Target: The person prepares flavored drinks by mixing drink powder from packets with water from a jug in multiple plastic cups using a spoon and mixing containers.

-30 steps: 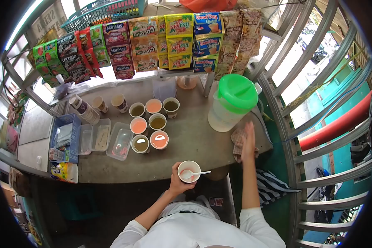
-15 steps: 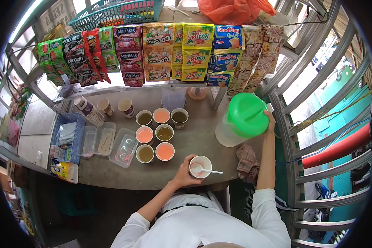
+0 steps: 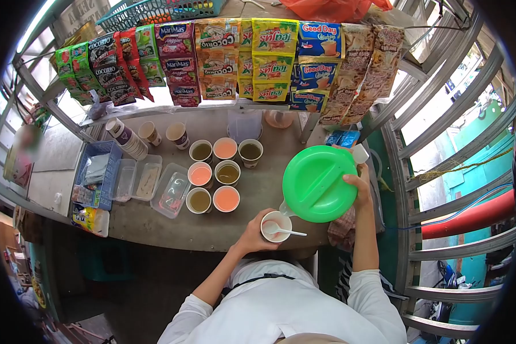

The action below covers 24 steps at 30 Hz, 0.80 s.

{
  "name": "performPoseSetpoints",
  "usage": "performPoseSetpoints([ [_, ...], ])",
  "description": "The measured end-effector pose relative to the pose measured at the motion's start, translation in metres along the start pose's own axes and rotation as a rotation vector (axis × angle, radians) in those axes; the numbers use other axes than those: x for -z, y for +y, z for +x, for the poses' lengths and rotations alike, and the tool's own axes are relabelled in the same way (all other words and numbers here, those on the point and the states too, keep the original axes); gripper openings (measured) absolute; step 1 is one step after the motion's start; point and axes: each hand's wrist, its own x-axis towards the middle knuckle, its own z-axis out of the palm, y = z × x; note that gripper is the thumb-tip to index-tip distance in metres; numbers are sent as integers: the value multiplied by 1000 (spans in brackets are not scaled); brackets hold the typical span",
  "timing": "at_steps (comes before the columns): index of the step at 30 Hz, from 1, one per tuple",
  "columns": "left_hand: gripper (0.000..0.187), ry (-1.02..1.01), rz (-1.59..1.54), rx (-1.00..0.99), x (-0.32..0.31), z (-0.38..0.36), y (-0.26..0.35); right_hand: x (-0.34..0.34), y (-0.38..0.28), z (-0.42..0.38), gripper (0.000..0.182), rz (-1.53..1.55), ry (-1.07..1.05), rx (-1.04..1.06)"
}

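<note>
My left hand point(image 3: 251, 235) grips a white paper cup point(image 3: 275, 226) near the counter's front edge; a white plastic spoon point(image 3: 284, 231) stands in it, with pink powder at the bottom. My right hand point(image 3: 361, 183) holds the handle of a clear jug with a green lid point(image 3: 318, 183). The jug is lifted and tilted to the left, its spout just above the cup's rim. No liquid stream is visible.
Several filled cups of orange and brownish drinks point(image 3: 215, 172) stand on the grey counter point(image 3: 155, 223). Left of them are clear plastic tubs point(image 3: 169, 198), a blue basket point(image 3: 94, 183) and stacked cups point(image 3: 126, 139). Sachet strips point(image 3: 223, 57) hang above. A checked cloth point(image 3: 344, 226) lies at the right, metal railings beyond.
My right hand went from hovering over the cloth to gripping the jug's handle, then lifted the jug and tipped it leftward to the cup. The cup stayed in my left hand.
</note>
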Motion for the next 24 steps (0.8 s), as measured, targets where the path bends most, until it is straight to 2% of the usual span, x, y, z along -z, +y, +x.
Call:
performPoseSetpoints([
  [9,89,24,3,74,-1,-16,-2,-14,2,-13,74,-31,-142,27],
  [24,91,51,19,149,-4,-47,-7,-35,10,-26,67,-258,-338,151],
])
